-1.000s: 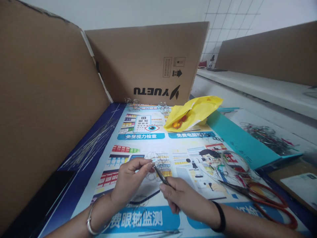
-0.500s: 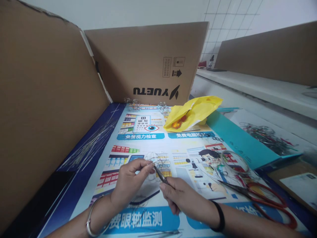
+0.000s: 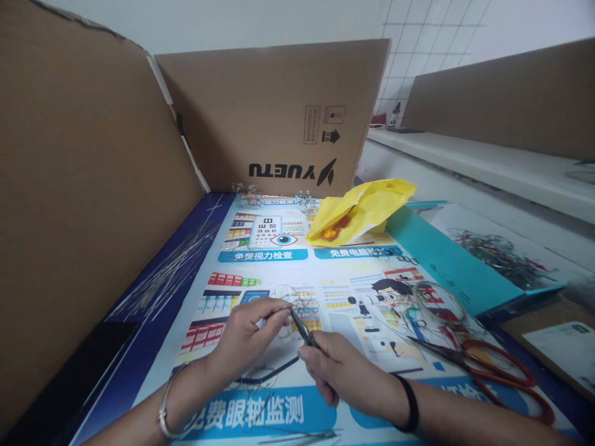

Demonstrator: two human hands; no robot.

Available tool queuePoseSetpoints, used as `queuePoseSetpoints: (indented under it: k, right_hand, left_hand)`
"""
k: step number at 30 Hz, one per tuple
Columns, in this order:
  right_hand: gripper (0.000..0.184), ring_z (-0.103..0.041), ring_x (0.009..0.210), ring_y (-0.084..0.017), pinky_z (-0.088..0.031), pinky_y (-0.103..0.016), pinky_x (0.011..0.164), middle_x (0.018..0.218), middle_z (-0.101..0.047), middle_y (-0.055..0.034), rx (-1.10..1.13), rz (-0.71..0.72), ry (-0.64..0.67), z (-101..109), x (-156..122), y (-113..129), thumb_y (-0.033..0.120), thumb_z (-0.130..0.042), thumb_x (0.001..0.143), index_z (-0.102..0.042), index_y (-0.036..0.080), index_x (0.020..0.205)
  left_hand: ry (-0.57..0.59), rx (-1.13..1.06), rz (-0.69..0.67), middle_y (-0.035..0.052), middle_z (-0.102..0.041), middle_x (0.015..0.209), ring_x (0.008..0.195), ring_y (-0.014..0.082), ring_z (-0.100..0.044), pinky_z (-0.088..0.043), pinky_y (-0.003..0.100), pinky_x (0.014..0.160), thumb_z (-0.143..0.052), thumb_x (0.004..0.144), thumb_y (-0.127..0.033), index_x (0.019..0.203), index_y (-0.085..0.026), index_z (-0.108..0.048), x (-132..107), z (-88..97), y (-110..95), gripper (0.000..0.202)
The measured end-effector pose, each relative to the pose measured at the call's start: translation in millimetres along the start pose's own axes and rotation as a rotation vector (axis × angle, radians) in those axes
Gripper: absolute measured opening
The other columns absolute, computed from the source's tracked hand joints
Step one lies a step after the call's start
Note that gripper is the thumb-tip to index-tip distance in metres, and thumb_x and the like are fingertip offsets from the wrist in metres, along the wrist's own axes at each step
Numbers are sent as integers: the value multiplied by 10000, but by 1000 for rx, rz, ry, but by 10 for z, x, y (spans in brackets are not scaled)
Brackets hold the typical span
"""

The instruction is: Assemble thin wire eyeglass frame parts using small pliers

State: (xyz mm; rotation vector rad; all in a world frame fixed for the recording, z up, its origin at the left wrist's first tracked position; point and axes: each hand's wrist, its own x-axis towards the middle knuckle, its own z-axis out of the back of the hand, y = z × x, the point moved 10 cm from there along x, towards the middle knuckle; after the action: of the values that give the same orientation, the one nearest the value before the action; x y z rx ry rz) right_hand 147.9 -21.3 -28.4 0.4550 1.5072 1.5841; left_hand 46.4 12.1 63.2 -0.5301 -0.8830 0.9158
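Observation:
My left hand (image 3: 248, 337) is pinched closed on a thin wire piece (image 3: 279, 308) low over a printed poster (image 3: 288, 266) on the table. My right hand (image 3: 346, 371) is closed round small dark pliers (image 3: 303, 329), whose tips meet the wire at my left fingertips. A loose tangle of thin wire loops (image 3: 297, 303) lies on the poster just beyond my fingers. A bangle is on my left wrist and a black band on my right.
Red-handled pliers (image 3: 488, 365) lie at the right beside a wire coil (image 3: 437, 303). A yellow bag (image 3: 362, 210) sits further back. Straight wires (image 3: 171, 272) lie along the left. Cardboard walls (image 3: 279, 118) stand at the left and back. A teal sheet (image 3: 441, 260) and coloured wire pile (image 3: 502, 257) are at right.
Both hands have stayed nearly in place; the left fingers have closed a little tighter on the wire at the pliers' tips.

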Motion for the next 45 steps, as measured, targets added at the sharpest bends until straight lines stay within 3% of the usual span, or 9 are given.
queuePoseSetpoints:
  k: [12, 18, 23, 31, 40, 45]
  right_hand:
    - [257, -420, 395, -67, -283, -172, 396, 451, -409, 68, -185, -22, -14, 39, 2, 18, 359, -410, 855, -386, 192, 660]
    - [286, -409, 460, -71, -253, -195, 451, 493, -457, 44, -317, -2, -1, 6, -33, 106, 338, -458, 839, -391, 179, 611]
    - [338, -432, 471, -82, -300, -199, 467, 501, -471, 34, -260, 20, -44, 16, -34, 106, 420, -390, 876, -421, 178, 642]
    - [476, -447, 463, -89, -344, -206, 468, 495, -442, 37, -89, 67, -88, 64, -26, 63, 602, -304, 867, -411, 184, 664]
    - [476, -405, 476, -90, -301, -216, 466, 502, -450, 30, -115, 83, -110, 74, -33, 130, 604, -294, 871, -404, 190, 665]
    - [484, -395, 478, -87, -290, -212, 462, 507, -445, 33, -107, 95, -113, 74, -35, 139, 620, -299, 862, -407, 191, 667]
  left_hand:
    - [6, 219, -256, 8, -646, 633, 574, 102, -596, -442, 202, 553, -507, 817, -101, 815, -140, -607, -3, 51, -248, 107]
    - [103, 157, -130, -19, -632, 583, 545, 89, -589, -439, 190, 538, -494, 839, -147, 752, -158, -601, 73, 146, -233, 139]
    - [21, 103, -49, -13, -660, 576, 548, 103, -620, -465, 198, 539, -513, 828, -172, 779, -157, -626, 66, 183, -140, 124]
    - [-134, 90, -85, -16, -673, 587, 567, 110, -641, -497, 207, 568, -551, 809, -165, 812, -160, -648, -50, 132, -110, 97]
    - [-133, 78, -58, -21, -674, 594, 562, 104, -640, -504, 199, 571, -549, 796, -141, 783, -162, -648, -49, 107, -88, 101]
    - [-173, 156, -109, 3, -702, 649, 587, 122, -656, -517, 211, 555, -551, 789, -158, 790, -166, -652, -74, 138, -160, 102]
